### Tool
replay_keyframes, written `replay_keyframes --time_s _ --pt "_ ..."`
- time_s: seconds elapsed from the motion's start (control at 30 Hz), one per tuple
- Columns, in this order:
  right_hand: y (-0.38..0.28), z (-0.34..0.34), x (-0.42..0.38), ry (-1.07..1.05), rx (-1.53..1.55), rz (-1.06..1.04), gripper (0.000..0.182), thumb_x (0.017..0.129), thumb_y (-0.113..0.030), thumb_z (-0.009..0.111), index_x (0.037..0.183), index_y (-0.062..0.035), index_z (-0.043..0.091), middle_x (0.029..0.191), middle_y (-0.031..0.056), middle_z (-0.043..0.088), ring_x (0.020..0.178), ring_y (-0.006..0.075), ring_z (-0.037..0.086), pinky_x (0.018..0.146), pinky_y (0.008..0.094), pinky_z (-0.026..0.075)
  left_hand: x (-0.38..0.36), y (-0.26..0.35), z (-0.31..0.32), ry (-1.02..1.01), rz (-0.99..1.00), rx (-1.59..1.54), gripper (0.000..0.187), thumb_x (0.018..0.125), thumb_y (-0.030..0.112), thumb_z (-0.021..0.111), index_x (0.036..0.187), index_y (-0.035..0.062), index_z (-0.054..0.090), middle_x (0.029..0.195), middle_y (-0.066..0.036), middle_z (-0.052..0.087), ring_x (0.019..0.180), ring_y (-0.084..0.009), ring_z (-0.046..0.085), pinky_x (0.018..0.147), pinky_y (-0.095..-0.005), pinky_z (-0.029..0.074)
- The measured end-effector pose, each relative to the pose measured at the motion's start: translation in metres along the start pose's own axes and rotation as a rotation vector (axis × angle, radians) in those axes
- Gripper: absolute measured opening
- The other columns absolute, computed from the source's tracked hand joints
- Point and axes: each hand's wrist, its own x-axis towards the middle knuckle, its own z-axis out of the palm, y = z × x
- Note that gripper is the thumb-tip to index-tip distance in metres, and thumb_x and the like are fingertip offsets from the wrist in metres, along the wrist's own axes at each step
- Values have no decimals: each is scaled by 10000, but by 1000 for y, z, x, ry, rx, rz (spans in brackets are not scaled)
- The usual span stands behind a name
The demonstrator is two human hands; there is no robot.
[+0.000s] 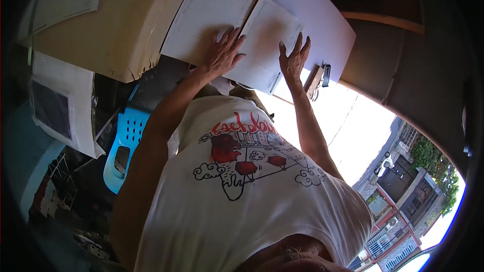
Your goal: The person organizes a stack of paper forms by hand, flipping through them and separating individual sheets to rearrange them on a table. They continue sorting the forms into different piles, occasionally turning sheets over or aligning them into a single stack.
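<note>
A notebook with ruled, printed pages lies spread on the pale tabletop (pixel 322 10), its left page (pixel 201 10) and right page (pixel 272 25) parted by a dark gap. My left hand (pixel 222 54) rests over the lower inner corner of the left page, fingers spread and thumb toward the gap. At the outer edge of the right page is my right hand (pixel 295 59), its fingers raised and apart, with nothing in it. Just right of that wrist are a brown wooden block (pixel 313 80) and a small dark object (pixel 326 74).
A large cardboard box (pixel 136 25) with a worn edge borders the pages on the left. Below it stands a light-blue plastic chair (pixel 128 133). A plastic-wrapped white panel (pixel 65 103) leans at far left. To the right, a bright opening shows houses and a green plant (pixel 428 153).
</note>
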Motion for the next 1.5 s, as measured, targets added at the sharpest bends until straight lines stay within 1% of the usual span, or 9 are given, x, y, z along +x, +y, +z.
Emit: replay_keyframes --time_s 0.13,0.2,0.4,0.7,0.97,1.07,1.23,1.37,1.5 --pt "-13 13 -38 -124 37 155 731 873 -367 582 1449 -44 266 1461 317 180 1349 474 207 1075 552 223 -2 -12 -10 -42 135 113 600 886 465 535 1352 102 430 1429 -141 347 1346 -291 302 1035 -562 260" --pt "-2 32 -51 -122 -25 -11 730 882 -374 552 1461 -61 236 1473 298 175 1373 462 170 1086 551 212 1 -11 -19 -53 159 152 604 890 478 515 1356 105 426 1416 -143 363 1335 -293 317 1039 -564 254" --pt "-14 33 -53 -95 -63 24 727 893 -424 484 1467 -72 208 1481 283 170 1384 471 133 1086 558 221 10 -7 -30 -114 204 209 623 882 477 519 1347 72 426 1391 -165 388 1318 -310 334 1032 -576 256" --pt "-16 20 -47 -111 -90 32 677 915 -447 426 1455 -67 279 1484 274 214 1389 461 156 1098 532 250 16 -1 -23 -182 173 163 624 907 457 479 1369 44 412 1436 -197 343 1349 -347 298 1034 -627 220" --pt "-28 14 -42 41 -40 -37 639 925 -397 453 1412 -2 331 1434 287 291 1350 481 231 1083 536 284 8 0 -20 -177 78 137 612 938 482 396 1386 65 400 1490 -172 272 1397 -317 216 1110 -565 138" --pt "-24 14 -47 35 -42 -37 639 932 -410 433 1419 -12 322 1428 299 292 1346 484 232 1083 537 283 3 1 -14 -134 83 199 595 933 464 419 1367 56 414 1479 -165 289 1384 -318 240 1116 -547 141" --pt "-15 23 -54 43 -10 -20 653 933 -453 410 1438 -52 304 1451 295 264 1356 482 214 1048 547 331 -52 5 -28 -65 39 22 653 791 398 673 1290 36 458 1379 -177 380 1332 -344 301 1086 -504 250" --pt "-6 23 -57 -13 101 41 692 913 -493 438 1449 -79 297 1487 270 222 1397 441 153 1050 547 317 -69 11 -56 -302 108 189 886 643 471 777 1353 76 424 1461 -163 288 1375 -351 236 1115 -503 225" --pt "1 25 -57 21 288 59 697 874 -447 540 1427 -78 331 1476 277 206 1388 452 145 1077 526 283 -60 14 -47 -305 65 265 750 682 209 787 1337 107 435 1423 -116 352 1348 -317 294 1096 -450 294"
